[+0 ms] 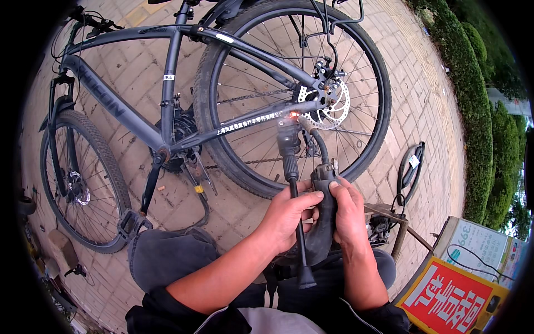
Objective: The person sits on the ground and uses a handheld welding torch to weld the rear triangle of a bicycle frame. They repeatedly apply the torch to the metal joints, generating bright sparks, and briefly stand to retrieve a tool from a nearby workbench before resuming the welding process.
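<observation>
A black kickstand hangs from the rear frame of a dark grey bicycle, its rubber foot pointing toward me. My left hand is closed round its leg, thumb laid across it and touching or nearly touching the black handle beside it. My right hand grips what looks like a welding torch, a thick black handle with a curved neck. The neck's tip reaches the kickstand mount, where an orange glow and a faint haze show. Part of the handle is hidden by my fingers.
The rear wheel and brake disc stand just beyond the torch tip. To the right lie a black curved piece, a wooden frame and a red-and-yellow sign. A hedge borders the brick paving.
</observation>
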Tool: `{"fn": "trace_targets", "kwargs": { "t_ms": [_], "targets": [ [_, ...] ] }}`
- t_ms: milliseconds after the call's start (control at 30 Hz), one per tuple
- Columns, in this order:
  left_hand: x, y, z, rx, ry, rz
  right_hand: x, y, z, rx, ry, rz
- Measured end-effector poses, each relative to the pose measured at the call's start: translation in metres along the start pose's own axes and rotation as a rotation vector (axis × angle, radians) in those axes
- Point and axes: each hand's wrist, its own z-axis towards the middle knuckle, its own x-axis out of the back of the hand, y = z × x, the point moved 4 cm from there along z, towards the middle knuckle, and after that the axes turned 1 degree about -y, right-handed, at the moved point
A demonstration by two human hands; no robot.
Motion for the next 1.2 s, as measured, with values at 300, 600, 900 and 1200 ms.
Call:
{"fn": "trace_targets", "kwargs": {
  "t_ms": [300,600,900,1200],
  "targets": [
    [0.0001,0.0008,-0.0002,-0.006,-0.005,-0.013,-0.0003,0.0002,0.0014,0.012,-0.003,-0.022],
    [-0.0025,0.0038,-0.0042,0.007,0.069,-0.027,0.0000,0.0026,0.0027,0.025,0.045,-0.022],
    [-0.0030,0.0028,-0.0032,0.015,-0.001,-0.026,0.0034,0.0026,0.0003,0.001,0.009,0.006],
    [-0.0013,0.0013,-0.0016,0.000,-0.016,-0.020,0.0009,0.0007,0.0007,0.016,0.005,-0.017]
  ]
}}
